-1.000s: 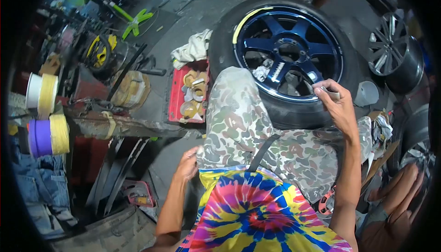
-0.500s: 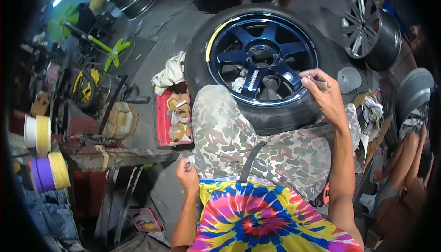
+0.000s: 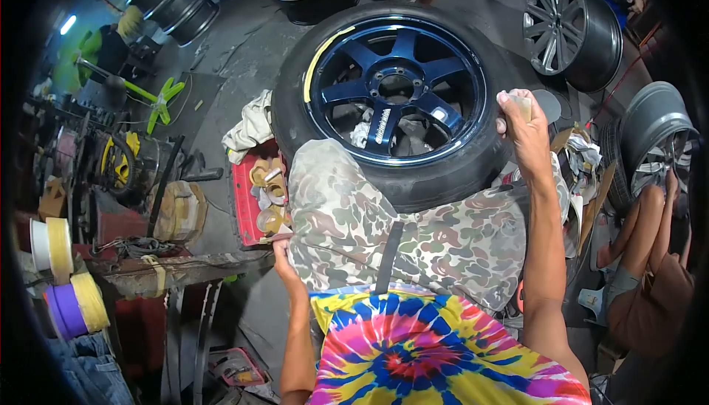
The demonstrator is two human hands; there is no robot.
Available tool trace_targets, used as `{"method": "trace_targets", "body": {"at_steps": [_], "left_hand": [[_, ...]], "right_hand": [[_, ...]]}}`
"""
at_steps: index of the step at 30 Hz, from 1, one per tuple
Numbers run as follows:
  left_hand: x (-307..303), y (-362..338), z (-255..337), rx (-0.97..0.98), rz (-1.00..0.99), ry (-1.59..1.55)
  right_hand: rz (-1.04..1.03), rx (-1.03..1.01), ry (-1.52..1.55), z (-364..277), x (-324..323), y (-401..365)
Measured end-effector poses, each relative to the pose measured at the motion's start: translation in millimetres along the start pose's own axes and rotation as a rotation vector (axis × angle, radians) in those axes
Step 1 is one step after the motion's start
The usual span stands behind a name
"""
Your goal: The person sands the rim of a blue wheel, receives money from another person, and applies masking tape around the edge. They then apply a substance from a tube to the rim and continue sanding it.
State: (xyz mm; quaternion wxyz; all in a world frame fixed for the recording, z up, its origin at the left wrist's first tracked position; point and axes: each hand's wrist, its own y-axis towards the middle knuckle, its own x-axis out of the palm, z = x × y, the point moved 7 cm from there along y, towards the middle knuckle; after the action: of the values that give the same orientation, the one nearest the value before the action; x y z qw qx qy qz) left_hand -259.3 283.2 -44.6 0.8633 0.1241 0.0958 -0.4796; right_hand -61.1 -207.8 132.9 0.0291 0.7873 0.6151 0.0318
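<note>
My right hand (image 3: 526, 128) is closed on a small tan piece of sandpaper (image 3: 523, 107), raised just right of the tyre (image 3: 295, 84). Inside that tyre sits a dark blue rim (image 3: 432, 69) with white lettering on one spoke. Yellow tape (image 3: 316, 69) follows its upper-left lip, and a small light patch marks the lower-right spoke. My left hand (image 3: 286, 261) is beside my camouflage-covered thigh, at the near corner of a red tray (image 3: 242, 202). Its fingers are mostly hidden. Tan pieces and a round clear item (image 3: 272, 220) lie in the tray.
A pale cloth (image 3: 249, 128) lies beyond the tray. Loose rims stand upper right (image 3: 557, 28) and right (image 3: 653, 121), near a box of scraps (image 3: 576, 146). Tape rolls (image 3: 77, 305) hang at left by a beam (image 3: 207, 268). Other people's legs show at top and right.
My right hand has lifted away from the rim's lower-right spoke, turning so the sandpaper shows. My left hand has moved forward to the tray's corner. The view has shifted slightly.
</note>
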Motion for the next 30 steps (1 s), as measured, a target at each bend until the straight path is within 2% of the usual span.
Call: {"method": "trace_targets", "body": {"at_steps": [1,2,4,5,7,8,10,11,13,14,16,18,20,22,24,26,28,29,30], "left_hand": [[-3,-10,29,0.016,-0.136,0.016],[-13,-20,44,0.018,-0.135,0.013],[-20,-40,56,-0.009,-0.329,0.041],[-29,-47,55,-0.008,-0.333,0.041],[-38,-60,39,-0.24,-0.371,-0.174],[-35,-61,38,-0.242,-0.369,-0.177],[-31,-58,48,-0.058,-0.299,-0.081],[-28,-54,47,-0.059,-0.295,-0.081],[-27,-44,56,0.106,-0.167,0.086],[-23,-38,58,0.11,-0.159,0.08],[-20,-29,75,0.3,-0.062,0.306],[-19,-14,43,0.249,0.01,0.266],[-19,-4,37,0.403,0.15,0.489],[-13,4,35,0.409,0.147,0.416],[-17,10,31,0.262,0.242,0.314],[-14,6,34,0.265,0.28,0.24],[-2,5,32,0.269,0.126,0.087],[-2,0,13,0.155,0.054,-0.067],[-10,-4,22,0.155,0.056,-0.074]], "right_hand": [[-0.028,0.004,0.021,4,-1,2],[-0.028,0.0,0.02,4,-1,3],[-0.024,0.014,0.063,5,-2,3],[-0.02,0.014,0.062,6,-3,2],[-0.062,0.046,0.054,10,1,3],[-0.064,0.045,0.051,10,1,2],[-0.097,0.057,0.062,10,7,2],[-0.102,0.057,0.063,11,8,3],[-0.133,0.052,0.142,13,9,6],[-0.14,0.043,0.141,11,9,8],[-0.113,0.094,0.242,14,6,9],[-0.132,0.098,0.253,21,2,13],[-0.139,0.103,0.26,26,-2,12],[-0.144,0.121,0.216,28,0,12],[-0.185,0.124,0.212,25,6,9],[-0.257,0.13,0.132,20,19,3],[-0.279,0.118,0.054,13,28,0],[-0.295,0.103,-0.021,10,32,-2],[-0.295,0.097,-0.027,6,35,-3]]}}
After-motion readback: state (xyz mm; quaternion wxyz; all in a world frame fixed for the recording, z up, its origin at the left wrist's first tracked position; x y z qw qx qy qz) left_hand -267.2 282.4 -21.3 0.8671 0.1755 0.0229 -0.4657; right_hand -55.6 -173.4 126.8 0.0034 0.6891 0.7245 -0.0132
